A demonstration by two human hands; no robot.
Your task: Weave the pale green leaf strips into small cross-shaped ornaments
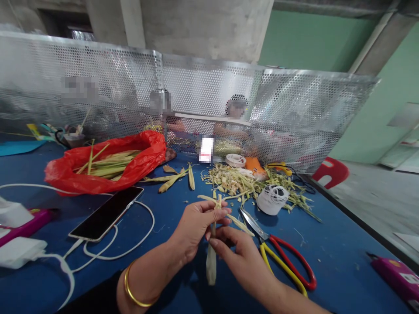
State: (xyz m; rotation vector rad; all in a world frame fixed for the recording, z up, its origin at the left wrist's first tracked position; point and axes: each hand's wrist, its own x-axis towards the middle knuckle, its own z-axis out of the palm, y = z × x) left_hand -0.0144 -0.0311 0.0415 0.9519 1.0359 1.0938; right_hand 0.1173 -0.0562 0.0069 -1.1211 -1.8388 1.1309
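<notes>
Both hands hold a small bundle of pale dried leaf strips (211, 264) above the blue table. My left hand (196, 224) pinches it near the top, where strips cross and stick out to either side. Just below, my right hand (240, 250) is closed on the same bundle, thumb against the strip that hangs down. Scissors (257, 224) with one red and one yellow handle lie to the right of my right hand, blades partly apart. Beyond my hands, several loose dried leaves (173, 181) rest on the table.
A red plastic bag (153, 144) of long leaves stands at the back left. A phone (108, 213) with a white cable lies left. Leaf scraps (229, 179), a white spool (273, 200) and a tape roll (235, 160) sit back right. A perforated metal screen (203, 83) closes the far side; people sit behind it.
</notes>
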